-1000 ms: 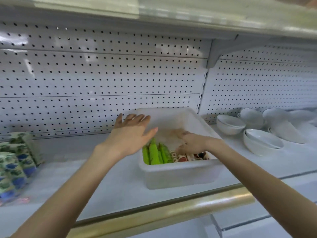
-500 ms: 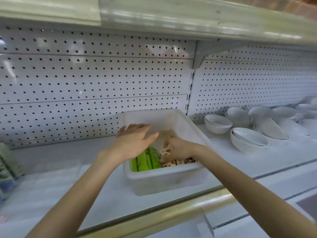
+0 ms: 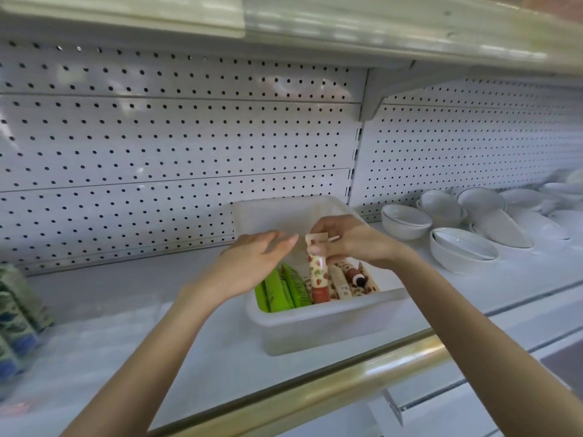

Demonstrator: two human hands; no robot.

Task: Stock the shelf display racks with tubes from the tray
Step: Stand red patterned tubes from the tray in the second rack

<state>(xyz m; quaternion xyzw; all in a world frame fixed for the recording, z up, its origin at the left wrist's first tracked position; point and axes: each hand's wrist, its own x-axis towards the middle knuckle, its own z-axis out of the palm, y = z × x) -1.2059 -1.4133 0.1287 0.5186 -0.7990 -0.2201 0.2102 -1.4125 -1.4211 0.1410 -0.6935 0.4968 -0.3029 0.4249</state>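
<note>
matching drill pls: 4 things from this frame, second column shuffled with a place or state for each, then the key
1. patterned tube
2. green tubes
3. white bowls
4. left hand

A. lying in the tray's left part
B. open, empty, over the tray
C. on the shelf, right of the tray
D. pinched upright by the right hand

The tray sits on the shelf; the right hand is above it.

Pairs: 1-D, 2-A, 3-C, 4-B

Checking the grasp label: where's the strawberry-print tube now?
Head view, centre: strawberry-print tube upright in the right hand, over the white tray, right of the green tubes.
</note>
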